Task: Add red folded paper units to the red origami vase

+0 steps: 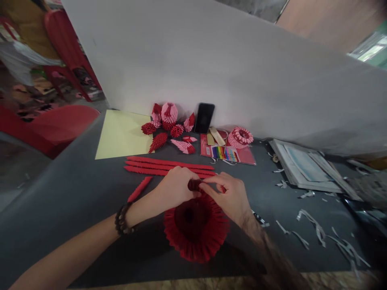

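Head view: both hands close together, over the far rim of a round red folded-paper piece [199,246]. It sits on the dark tabletop [90,209], just below the hands, hollow centre facing up. Left hand [180,186] has thumb and fingers pinched on a dark red bit of that rim; right hand [227,194] pinches the same spot, thumb and forefinger nearly meeting. Beaded bracelet [122,219] on the left wrist.

Just beyond the hands, long red strips [169,165] side by side; short red strip [140,189] left of the left hand. Farther off, yellow sheet [121,135], then a cluster of pink and red folded-paper shapes [169,112], some upright, some lying. Phone [204,118] leans on the pale wall [181,56]. Pink packet [248,156] and pink-and-red ring [240,137] beyond the right hand. Slim tool [259,218] by the right wrist, too blurred to name. Well right of the hands: white scraps [313,223], paper stack [308,165]. Far left, red chair [66,121], seated person [33,28].
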Demonstrator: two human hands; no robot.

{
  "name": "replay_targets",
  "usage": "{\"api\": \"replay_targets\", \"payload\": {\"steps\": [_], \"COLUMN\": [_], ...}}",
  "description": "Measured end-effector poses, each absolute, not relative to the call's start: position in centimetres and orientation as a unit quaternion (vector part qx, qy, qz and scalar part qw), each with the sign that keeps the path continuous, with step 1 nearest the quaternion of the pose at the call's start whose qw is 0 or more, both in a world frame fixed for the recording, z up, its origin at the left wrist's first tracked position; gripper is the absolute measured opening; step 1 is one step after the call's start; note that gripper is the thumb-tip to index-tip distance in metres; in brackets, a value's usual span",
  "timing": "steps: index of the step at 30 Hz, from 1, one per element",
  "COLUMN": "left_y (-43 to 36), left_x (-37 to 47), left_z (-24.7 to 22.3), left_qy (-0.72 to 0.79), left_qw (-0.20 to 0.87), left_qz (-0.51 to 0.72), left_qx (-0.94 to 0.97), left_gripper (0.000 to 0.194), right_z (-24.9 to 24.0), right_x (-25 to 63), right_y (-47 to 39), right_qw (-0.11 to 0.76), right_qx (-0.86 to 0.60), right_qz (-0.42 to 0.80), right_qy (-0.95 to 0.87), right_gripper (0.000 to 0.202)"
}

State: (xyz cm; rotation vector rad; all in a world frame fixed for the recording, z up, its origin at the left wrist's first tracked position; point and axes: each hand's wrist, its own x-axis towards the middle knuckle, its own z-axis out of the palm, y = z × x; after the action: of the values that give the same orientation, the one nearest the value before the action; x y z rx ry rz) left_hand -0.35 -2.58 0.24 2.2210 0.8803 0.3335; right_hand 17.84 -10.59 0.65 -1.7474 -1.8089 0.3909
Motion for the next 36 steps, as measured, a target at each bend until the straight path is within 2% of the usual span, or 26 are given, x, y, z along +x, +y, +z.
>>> {"api": "replay_targets", "payload": {"steps": [6,11,14,17,20,30,36], "left_y": [-2.8,-2.9,-3.0,-3.0,-2.9,-3.2,-3.2], "left_x": [-0.2,-0.3,-0.5,-0.6,-0.5,-0.5,-0.6], "left_z": [0.0,-0.1,-0.3,-0.4,-0.5,-0.2,0.0], "left_qy": [0.342,0.348,0.344,0.326,0.324,0.358,0.354], "left_qw": [0.339,0.326,0.343,0.345,0.332,0.302,0.308], "left_qz": [0.135,0.132,0.143,0.137,0.131,0.141,0.148], "left_qx": [0.866,0.869,0.862,0.869,0.876,0.872,0.871], "left_gripper": [0.01,0.018,0.03,0.035,0.024,0.021,0.018], "right_z": [0.7,0.7,0.2,-0.6,-1.2,-2.0,-2.2], "right_x": [17.6,18.0,19.2,20.3,20.3,19.0,19.1], "right_y": [-11.0,-10.9,-10.5,-10.2,-10.3,-9.8,-9.9], "right_qw": [0.323,0.444,0.496,0.489,0.475,0.454,0.48], "right_qx": [-0.645,-0.665,-0.663,-0.646,-0.644,-0.658,-0.647], "right_qz": [0.161,0.204,0.298,0.396,0.434,0.416,0.432], "right_qy": [-0.673,-0.565,-0.475,-0.433,-0.413,-0.433,-0.405], "right_gripper": [0.016,0.018,0.024,0.024,0.022,0.026,0.021]}}
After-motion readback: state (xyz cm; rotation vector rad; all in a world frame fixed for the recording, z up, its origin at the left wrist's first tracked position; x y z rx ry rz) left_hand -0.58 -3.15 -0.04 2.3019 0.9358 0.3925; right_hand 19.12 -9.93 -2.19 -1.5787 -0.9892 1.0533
